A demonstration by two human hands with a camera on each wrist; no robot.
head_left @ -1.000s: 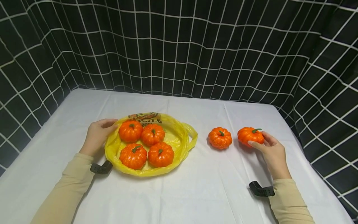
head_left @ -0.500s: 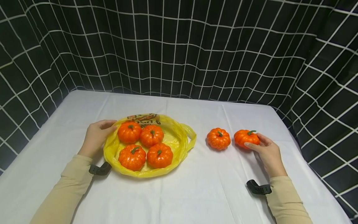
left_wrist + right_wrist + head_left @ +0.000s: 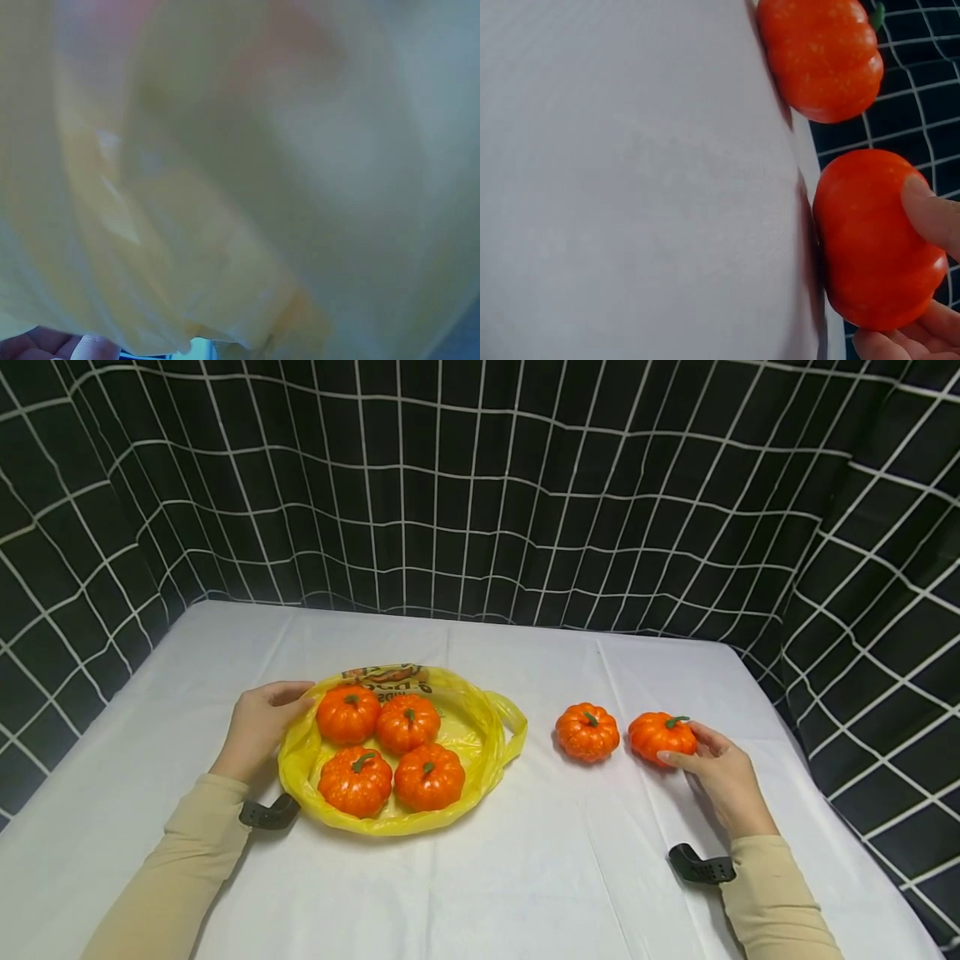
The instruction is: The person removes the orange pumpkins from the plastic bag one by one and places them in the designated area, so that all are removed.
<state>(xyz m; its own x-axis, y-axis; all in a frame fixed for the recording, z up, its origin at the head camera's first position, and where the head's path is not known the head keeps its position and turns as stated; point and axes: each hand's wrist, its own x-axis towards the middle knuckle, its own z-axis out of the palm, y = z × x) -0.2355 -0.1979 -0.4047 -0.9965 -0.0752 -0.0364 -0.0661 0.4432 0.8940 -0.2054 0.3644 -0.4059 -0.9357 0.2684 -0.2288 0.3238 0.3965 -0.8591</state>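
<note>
A yellow plastic bag (image 3: 483,777) lies with its mouth spread wide, several small orange pumpkins (image 3: 429,777) sitting inside it. At the bag's left rim my left hand (image 3: 260,722) pinches the plastic; in the left wrist view the yellow plastic (image 3: 225,247) fills nearly everything and the fingertips only peek out at the bottom corner. On the right, my right hand (image 3: 723,772) grips an orange pumpkin (image 3: 660,737) with a green stem, thumb on the near side and fingers behind. Just left of it stands another pumpkin (image 3: 587,732), apart from the hand.
A white cloth (image 3: 517,877) covers the table. Black fabric with a white grid (image 3: 480,485) hangs around the back and sides. The bag's loop handle (image 3: 513,727) points right, toward the pumpkins outside the bag. Black wrist devices (image 3: 701,866) sit on both sleeves.
My right hand has lowered its pumpkin slightly and brought it a little closer to the neighbouring one. The left hand keeps its place on the bag; the head view has shifted slightly.
</note>
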